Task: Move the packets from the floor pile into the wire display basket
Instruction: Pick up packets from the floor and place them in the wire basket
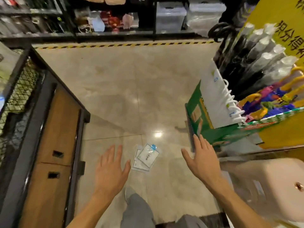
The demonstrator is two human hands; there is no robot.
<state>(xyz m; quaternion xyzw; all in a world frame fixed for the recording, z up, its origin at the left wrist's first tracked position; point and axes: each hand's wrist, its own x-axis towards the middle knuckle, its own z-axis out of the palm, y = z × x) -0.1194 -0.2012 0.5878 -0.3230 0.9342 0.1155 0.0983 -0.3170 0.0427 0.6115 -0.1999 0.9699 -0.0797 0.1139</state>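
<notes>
Your left hand point(109, 170) and right hand point(203, 160) hover above glossy beige floor point(131, 89), fingers spread, released, grasping nothing. Between them, on floor: small pile of packets point(146, 157), flat clear plastic sleeves, white cards inside, blue corner tab; print too small to read. Left of packets: wire display basket point(19, 83), black mesh on wood-panelled stand. Right of packets: green carton point(213, 129); yellow sign point(289, 32), Chinese characters.

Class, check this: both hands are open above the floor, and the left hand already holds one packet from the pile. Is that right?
Not quite. The head view shows the left hand open and empty, like the right hand; the packets still lie in their pile on the floor between them.
</notes>
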